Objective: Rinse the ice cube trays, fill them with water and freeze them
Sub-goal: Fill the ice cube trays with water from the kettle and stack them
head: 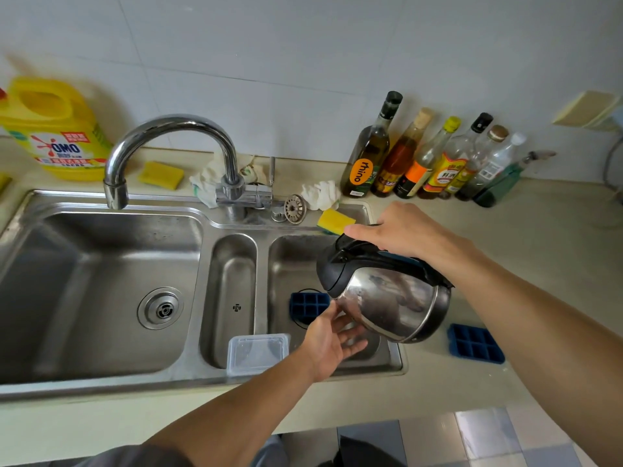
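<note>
A blue ice cube tray point(307, 306) lies in the small right basin of the steel sink point(188, 375), partly hidden by a steel kettle point(391, 301). My right hand point(401, 230) grips the kettle's black handle and holds it tilted, spout to the left, over that basin. My left hand point(332, 345) reaches under the kettle with fingers spread, touching its lower side. A second blue ice cube tray point(475, 343) rests on the counter to the right of the sink.
A clear plastic box point(258, 353) sits on the sink's front rim. The tap point(168, 153) curves over the large left basin. Several bottles point(428, 160) line the wall at the back right. A yellow detergent jug point(54, 129), sponges point(335, 221) and rags lie behind the sink.
</note>
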Action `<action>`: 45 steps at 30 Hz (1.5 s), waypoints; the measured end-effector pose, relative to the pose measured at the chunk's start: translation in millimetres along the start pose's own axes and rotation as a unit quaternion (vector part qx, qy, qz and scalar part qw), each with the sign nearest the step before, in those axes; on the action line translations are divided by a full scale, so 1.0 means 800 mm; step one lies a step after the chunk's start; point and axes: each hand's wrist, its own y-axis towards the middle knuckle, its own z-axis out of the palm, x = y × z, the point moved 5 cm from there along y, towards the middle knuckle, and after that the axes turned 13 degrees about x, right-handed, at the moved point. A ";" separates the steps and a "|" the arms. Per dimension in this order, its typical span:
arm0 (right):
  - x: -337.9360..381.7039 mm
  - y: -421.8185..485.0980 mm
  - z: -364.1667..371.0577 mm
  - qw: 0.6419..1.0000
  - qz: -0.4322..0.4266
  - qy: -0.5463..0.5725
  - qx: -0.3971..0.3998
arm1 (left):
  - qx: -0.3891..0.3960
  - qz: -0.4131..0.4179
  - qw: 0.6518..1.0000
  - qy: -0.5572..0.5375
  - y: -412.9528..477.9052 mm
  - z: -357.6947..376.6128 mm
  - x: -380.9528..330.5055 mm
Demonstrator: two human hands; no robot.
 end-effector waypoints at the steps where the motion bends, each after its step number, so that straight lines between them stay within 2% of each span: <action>1: 0.002 0.001 0.000 1.000 -0.001 -0.001 0.002 | -0.001 0.000 1.000 -0.003 0.001 -0.001 0.000; 14: 0.026 0.023 -0.005 0.997 -0.032 -0.069 0.011 | 0.001 0.005 0.999 -0.035 0.010 -0.002 0.000; 45: 0.034 0.049 -0.003 0.995 -0.011 -0.076 0.056 | 0.019 -0.010 0.999 -0.041 0.008 0.009 -0.001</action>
